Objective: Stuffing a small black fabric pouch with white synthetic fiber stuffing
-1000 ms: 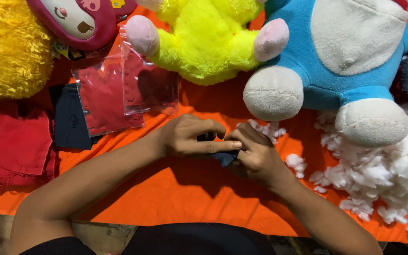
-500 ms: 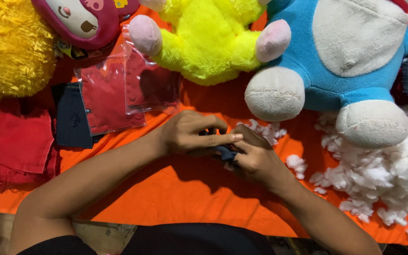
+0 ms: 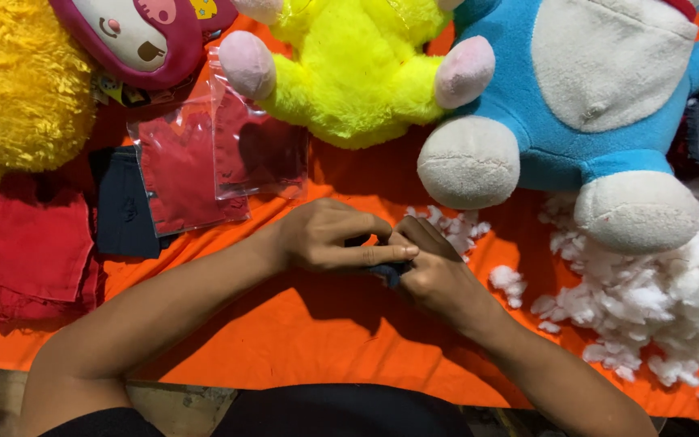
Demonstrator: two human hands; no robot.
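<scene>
Both hands stay joined mid-bench: the left hand (image 3: 325, 239) and right hand (image 3: 434, 275) still pinch a small dark cloth piece (image 3: 386, 275), barely shifted, white stuffing (image 3: 657, 311) at three o'clock.

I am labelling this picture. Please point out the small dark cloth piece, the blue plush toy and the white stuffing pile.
small dark cloth piece (image 3: 387, 273), head view, edge showing between the hands.
blue plush toy (image 3: 560, 146), head view, blue lower body.
white stuffing pile (image 3: 673, 299), head view, middle of heap.
</scene>
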